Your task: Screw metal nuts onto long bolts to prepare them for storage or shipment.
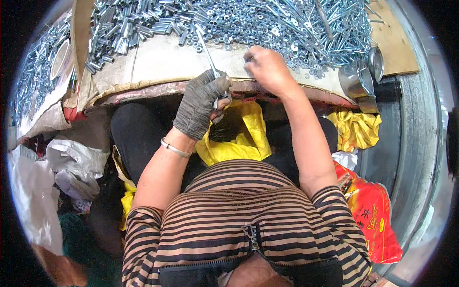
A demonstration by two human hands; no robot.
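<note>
My left hand (201, 103), in a grey knitted glove, is closed round a long thin metal bolt (206, 50). The bolt tilts up and to the left, and its lower end shows below my fingers. My bare right hand (268, 69) is just over the near edge of the worktable (158, 62), its fingers curled and pinched together. A small dark bit shows at those fingertips, too small to name. Beyond both hands lies a heap of loose washers and nuts (267, 31). Short metal tubes (126, 36) are heaped at the left, long bolts (346, 28) at the right.
Two metal cups (356, 79) stand at the table's right corner. A yellow bag (260, 129) hangs open between my knees. Another yellow bag (356, 129) and a red bag (373, 215) are at my right. White sacks (36, 201) lie at my left. A wooden divider (82, 33) rises at the left.
</note>
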